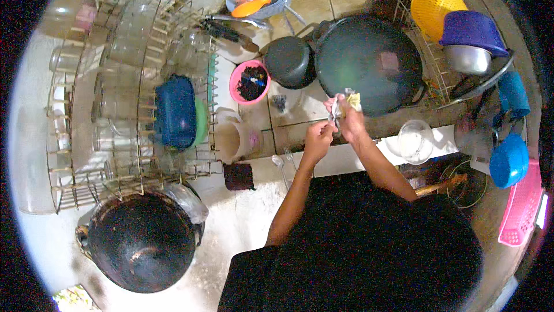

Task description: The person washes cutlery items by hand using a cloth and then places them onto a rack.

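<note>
My left hand (319, 139) and my right hand (349, 117) are close together over the tiled counter, in front of a large dark wok (368, 65). The left fingers pinch what looks like a metal utensil (331, 118), perhaps a spoon; its far end is partly hidden. In the right hand is a yellow and green sponge or crumpled wrapper (354, 101); blur hides which. A pink bowl (250, 81) with dark contents stands to the left, beside a smaller dark pan (289, 61). A spoon (278, 161) and a fork (289, 156) lie near my left forearm.
At left, a wire dish rack (143, 139) holds glassware and a blue container (175, 112); a blackened wok (143, 242) lies below. On the right are a clear bowl (415, 142), a purple basin (471, 32), a yellow colander (435, 6) and a pink basket (519, 208).
</note>
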A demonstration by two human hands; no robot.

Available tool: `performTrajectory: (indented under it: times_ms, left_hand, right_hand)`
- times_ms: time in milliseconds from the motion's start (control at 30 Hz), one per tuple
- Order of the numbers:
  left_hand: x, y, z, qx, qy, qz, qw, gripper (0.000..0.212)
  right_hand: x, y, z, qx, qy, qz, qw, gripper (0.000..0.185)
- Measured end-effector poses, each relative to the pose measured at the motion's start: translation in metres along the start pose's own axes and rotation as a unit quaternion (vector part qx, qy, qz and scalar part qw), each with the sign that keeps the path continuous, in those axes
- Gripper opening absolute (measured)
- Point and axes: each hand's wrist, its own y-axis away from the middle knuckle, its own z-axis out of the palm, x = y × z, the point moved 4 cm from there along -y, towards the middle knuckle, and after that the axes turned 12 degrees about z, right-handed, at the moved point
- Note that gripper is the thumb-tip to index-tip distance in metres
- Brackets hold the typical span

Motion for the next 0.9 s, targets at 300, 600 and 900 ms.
performTrajectory:
  times_ms: [300, 600, 900]
  left_hand:
    - [0.009, 0.002, -0.014, 0.018, -0.056, 0.017, 0.998, 0.028]
    - [-0.03, 0.062, -0.025, 0.093, -0.117, -0.02, 0.989, 0.033]
    - [-0.056, 0.135, -0.068, 0.102, -0.369, -0.127, 0.915, 0.027]
  right_hand:
    - [0.007, 0.016, 0.018, -0.023, 0.154, -0.002, 0.988, 0.015]
    - [-0.008, 0.006, -0.022, 0.151, 0.133, -0.09, 0.975, 0.02]
    - [0.004, 0.008, -0.034, 0.089, 0.205, 0.025, 0.974, 0.022]
